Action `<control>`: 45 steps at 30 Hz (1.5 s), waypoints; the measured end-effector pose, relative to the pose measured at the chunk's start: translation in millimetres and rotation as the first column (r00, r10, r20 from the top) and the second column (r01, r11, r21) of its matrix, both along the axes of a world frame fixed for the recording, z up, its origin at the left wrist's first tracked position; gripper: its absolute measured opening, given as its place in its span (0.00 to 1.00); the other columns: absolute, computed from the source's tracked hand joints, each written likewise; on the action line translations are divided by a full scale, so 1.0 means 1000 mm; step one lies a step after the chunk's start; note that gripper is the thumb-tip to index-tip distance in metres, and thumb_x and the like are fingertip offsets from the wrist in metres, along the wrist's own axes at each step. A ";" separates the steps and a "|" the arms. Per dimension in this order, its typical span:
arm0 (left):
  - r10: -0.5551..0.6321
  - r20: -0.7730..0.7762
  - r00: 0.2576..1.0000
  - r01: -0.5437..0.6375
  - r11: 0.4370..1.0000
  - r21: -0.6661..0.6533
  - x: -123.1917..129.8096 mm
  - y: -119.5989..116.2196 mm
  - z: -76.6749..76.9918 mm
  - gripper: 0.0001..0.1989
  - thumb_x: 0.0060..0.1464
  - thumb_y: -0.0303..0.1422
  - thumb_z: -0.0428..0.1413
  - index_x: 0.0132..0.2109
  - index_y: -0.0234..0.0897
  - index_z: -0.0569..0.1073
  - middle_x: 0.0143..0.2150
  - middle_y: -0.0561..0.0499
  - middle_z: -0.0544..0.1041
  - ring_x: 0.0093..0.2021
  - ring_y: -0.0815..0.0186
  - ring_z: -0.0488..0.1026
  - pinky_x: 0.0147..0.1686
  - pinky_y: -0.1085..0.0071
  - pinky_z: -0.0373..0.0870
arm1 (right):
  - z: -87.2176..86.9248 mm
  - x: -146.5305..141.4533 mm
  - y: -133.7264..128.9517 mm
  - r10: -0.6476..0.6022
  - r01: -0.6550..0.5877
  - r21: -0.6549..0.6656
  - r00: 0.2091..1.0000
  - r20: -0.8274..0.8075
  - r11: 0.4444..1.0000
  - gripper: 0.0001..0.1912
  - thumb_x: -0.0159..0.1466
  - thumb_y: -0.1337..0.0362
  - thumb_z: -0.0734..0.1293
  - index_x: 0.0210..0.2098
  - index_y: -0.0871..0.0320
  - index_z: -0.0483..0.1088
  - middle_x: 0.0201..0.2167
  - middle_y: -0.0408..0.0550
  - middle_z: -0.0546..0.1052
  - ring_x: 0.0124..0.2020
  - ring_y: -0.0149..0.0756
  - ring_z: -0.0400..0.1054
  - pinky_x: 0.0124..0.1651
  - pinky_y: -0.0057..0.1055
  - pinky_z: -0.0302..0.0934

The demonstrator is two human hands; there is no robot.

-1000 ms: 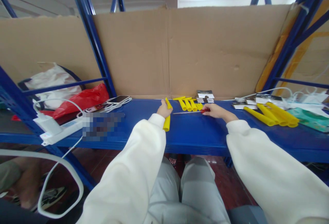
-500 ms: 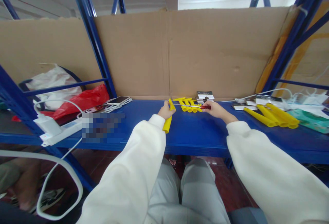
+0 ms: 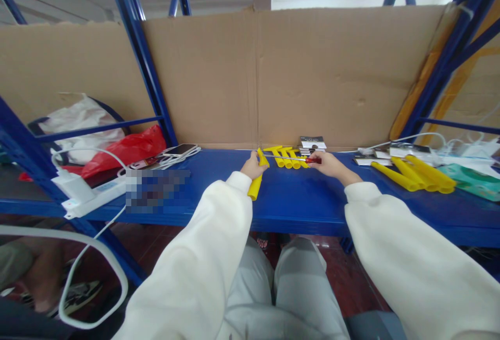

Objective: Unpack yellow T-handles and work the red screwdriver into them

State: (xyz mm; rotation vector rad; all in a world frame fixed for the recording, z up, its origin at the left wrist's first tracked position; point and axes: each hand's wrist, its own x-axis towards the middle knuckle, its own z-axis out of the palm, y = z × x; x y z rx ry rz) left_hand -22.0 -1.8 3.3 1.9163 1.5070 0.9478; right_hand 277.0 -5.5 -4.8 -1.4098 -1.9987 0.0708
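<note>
My left hand point(image 3: 251, 165) is closed around a yellow plastic tube piece point(image 3: 255, 188), whose far end widens into a crosspiece. My fingers hide its middle. In my right hand point(image 3: 327, 163) is a screwdriver point(image 3: 313, 161) with a red handle, its thin metal shaft lying level and pointing left. The shaft's tip reaches the crosspiece end of the yellow piece; whether it sits inside or only touches, I cannot tell. Just behind the shaft, several yellow T-shaped pieces point(image 3: 288, 163) lie side by side on the blue shelf point(image 3: 297, 199).
Small black-and-white cards point(image 3: 312, 142) are stacked at the back. On the right lie several yellow tapered tubes point(image 3: 410, 176) and a green packet point(image 3: 471, 179). To the left are a power strip point(image 3: 97, 199), a phone point(image 3: 182, 149) with cables and a red bag point(image 3: 125, 152). Cardboard point(image 3: 203, 79) walls the back.
The yellow piece has turned slightly in my left hand, so its crosspiece shows wider. The screwdriver stays nearly in place, and the camera view has shifted a little.
</note>
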 end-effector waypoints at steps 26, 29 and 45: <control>0.033 -0.040 0.999 -0.034 0.999 -0.022 0.001 -0.010 0.007 0.19 0.59 0.28 0.59 0.56 0.37 0.63 0.55 0.40 0.78 0.33 0.61 0.82 0.33 0.67 0.77 | 0.001 -0.001 -0.001 -0.018 0.017 0.031 0.999 0.041 0.999 0.08 0.59 0.66 0.68 0.38 0.56 0.77 0.37 0.51 0.83 0.41 0.44 0.76 0.49 0.39 0.70; 0.031 -0.044 0.999 -0.032 0.999 -0.013 0.001 -0.009 0.006 0.19 0.59 0.28 0.59 0.55 0.37 0.63 0.57 0.40 0.77 0.34 0.61 0.82 0.34 0.67 0.77 | 0.001 -0.001 -0.001 -0.018 0.017 0.031 0.999 0.038 0.999 0.09 0.59 0.66 0.68 0.39 0.57 0.77 0.38 0.52 0.83 0.41 0.44 0.76 0.50 0.39 0.70; 0.026 -0.068 0.997 -0.025 1.000 0.015 0.001 -0.006 0.004 0.19 0.59 0.28 0.59 0.56 0.36 0.64 0.57 0.40 0.77 0.34 0.62 0.82 0.40 0.65 0.78 | 0.002 -0.004 -0.004 -0.017 0.015 0.065 1.000 0.019 0.998 0.05 0.58 0.69 0.70 0.35 0.57 0.76 0.37 0.52 0.83 0.38 0.43 0.77 0.47 0.39 0.71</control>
